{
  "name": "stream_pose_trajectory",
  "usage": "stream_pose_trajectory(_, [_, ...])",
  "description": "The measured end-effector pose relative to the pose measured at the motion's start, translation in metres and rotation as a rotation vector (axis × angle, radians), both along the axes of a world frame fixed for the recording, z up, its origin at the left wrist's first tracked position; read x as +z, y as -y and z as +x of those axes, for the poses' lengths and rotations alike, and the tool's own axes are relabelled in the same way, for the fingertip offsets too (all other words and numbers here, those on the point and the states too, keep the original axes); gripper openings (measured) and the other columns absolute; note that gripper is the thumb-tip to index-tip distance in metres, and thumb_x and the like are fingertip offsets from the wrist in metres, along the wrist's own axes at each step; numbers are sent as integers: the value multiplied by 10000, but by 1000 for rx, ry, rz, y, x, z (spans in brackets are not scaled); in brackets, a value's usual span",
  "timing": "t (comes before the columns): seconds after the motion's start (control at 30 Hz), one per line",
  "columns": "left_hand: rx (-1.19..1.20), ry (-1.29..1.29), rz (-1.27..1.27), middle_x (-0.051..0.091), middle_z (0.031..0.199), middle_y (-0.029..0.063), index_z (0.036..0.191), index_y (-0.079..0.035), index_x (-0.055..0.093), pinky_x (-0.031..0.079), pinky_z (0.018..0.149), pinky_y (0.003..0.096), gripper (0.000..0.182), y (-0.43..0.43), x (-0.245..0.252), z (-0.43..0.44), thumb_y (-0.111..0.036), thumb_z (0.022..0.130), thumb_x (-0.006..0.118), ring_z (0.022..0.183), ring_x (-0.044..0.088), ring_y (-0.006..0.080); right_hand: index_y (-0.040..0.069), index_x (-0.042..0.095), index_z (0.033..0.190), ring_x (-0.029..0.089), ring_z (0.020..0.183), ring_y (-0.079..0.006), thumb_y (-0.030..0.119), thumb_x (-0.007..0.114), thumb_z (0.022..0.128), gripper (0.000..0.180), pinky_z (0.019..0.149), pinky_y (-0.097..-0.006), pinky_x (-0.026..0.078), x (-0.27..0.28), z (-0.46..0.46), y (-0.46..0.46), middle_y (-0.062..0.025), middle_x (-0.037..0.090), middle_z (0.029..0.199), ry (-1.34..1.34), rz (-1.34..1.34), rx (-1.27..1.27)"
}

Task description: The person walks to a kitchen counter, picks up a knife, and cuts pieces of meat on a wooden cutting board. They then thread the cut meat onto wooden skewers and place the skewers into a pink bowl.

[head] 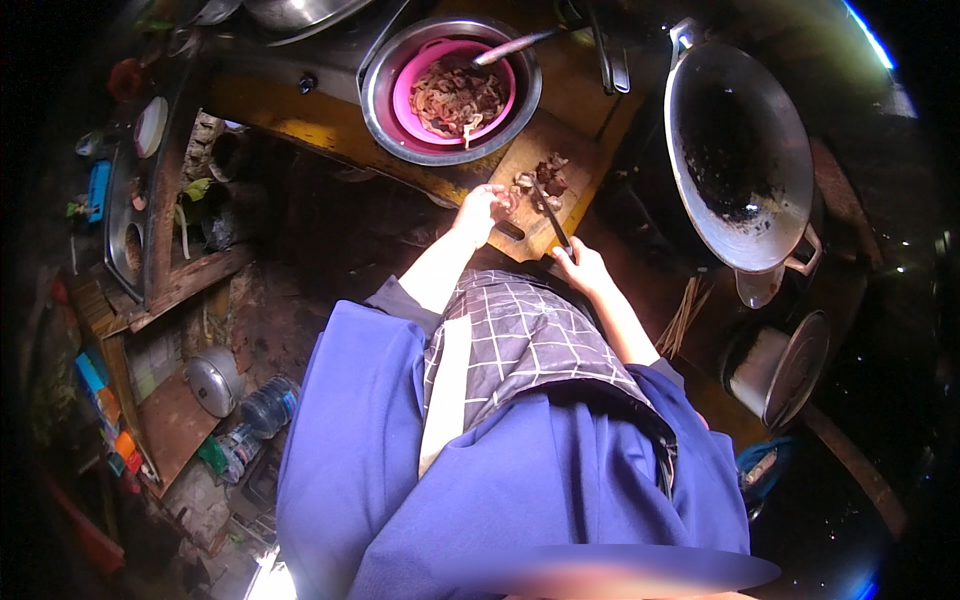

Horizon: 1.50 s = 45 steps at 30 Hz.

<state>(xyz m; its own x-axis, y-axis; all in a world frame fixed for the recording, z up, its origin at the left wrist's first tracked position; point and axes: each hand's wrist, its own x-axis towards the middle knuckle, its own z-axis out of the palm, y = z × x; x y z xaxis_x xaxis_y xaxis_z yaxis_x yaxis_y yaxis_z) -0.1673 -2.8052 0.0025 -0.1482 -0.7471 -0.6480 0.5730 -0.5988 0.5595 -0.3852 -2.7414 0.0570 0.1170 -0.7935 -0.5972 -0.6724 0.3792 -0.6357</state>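
A wooden cutting board (517,163) with a handle slot lies at the table's corner, bearing small chunks of meat (553,177). My right hand (582,264) grips the handle of a knife (551,214), whose blade reaches over the pieces. At the board's left side my left hand (480,212) has its fingers bent at a pale pink piece of meat (508,200); whether they pinch it is not clear. Just beyond, a pink plastic bowl (401,105) holds sliced meat and stands inside a steel basin (377,135). A utensil's handle (517,46) rests across its rim.
A large blackened wok (697,202) sits at the right, with a lidded pot (757,375) below it. Thin sticks (684,315) lie between wok and body. At lower left are a metal pot (214,381) and a plastic water bottle (270,405). The yellow table edge (337,146) runs across.
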Motion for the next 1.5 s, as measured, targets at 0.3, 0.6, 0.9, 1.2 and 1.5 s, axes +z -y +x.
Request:
stream_pose_trajectory(0.3, [-423,-36,-15,583,1029,129,1084,7,478,502,844,338,315,-9,49,-16,-39,798,601,932,600,208,149,453,1211,553,474,-111,276,645,784,486,456,-248,461,15,24,25,-59,595,678,349,-49,-131])
stream_pose_trajectory(0.6, [-391,240,-64,526,866,51,1003,-26,521,538,658,275,204,-4,35,1,-35,804,568,806,576,146,80,527,1066,500,463,-83,232,669,789,347,434,-223,415,6,17,28,-21,620,831,374,-35,-288])
stream_pose_trajectory(0.9, [-794,230,-97,627,883,92,972,2,607,496,608,245,274,-3,42,-9,-182,778,667,703,581,119,84,528,1106,597,879,-165,287,683,774,418,801,-299,456,-2,20,23,-67,630,916,282,-222,32])
stream_pose_trajectory(1.2, [-553,217,-143,611,780,87,867,11,582,506,594,232,94,12,26,14,-51,797,583,645,579,120,85,537,1021,504,493,-83,302,684,778,358,472,-229,410,-4,16,35,-11,571,703,276,-159,-146])
stream_pose_trajectory(1.5, [-424,550,-419,592,976,48,1179,-32,485,475,681,225,320,51,4,-22,-89,865,510,833,585,99,127,511,1161,526,484,-88,220,658,802,399,448,-235,443,-13,15,67,-11,545,648,265,-136,-267])
